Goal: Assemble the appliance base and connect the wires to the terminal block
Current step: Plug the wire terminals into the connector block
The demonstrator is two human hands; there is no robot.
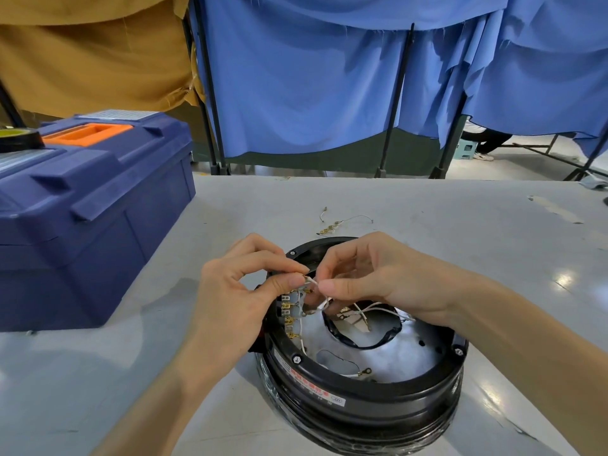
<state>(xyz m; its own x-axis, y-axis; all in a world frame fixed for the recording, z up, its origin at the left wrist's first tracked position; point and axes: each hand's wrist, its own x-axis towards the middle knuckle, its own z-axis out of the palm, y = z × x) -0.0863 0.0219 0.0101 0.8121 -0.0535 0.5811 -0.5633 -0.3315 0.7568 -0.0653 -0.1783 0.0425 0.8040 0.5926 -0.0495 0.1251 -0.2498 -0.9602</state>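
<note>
While left hand (237, 291) and right hand (371, 278) pinch white wire (313, 282), round black base (362, 401) — brass-tabbed terminal block (289, 312) inside.

only two hands and two forearms of the person show. the left hand (237, 291) is slim, with long fingers and short, rounded nails. the right hand (378, 274) is much the same, slender-fingered, its thumbnail cut short and plain. the left forearm (171, 390) and the right forearm (526, 340) are bare as far as the view reaches, the wrists narrow and smooth.
</note>
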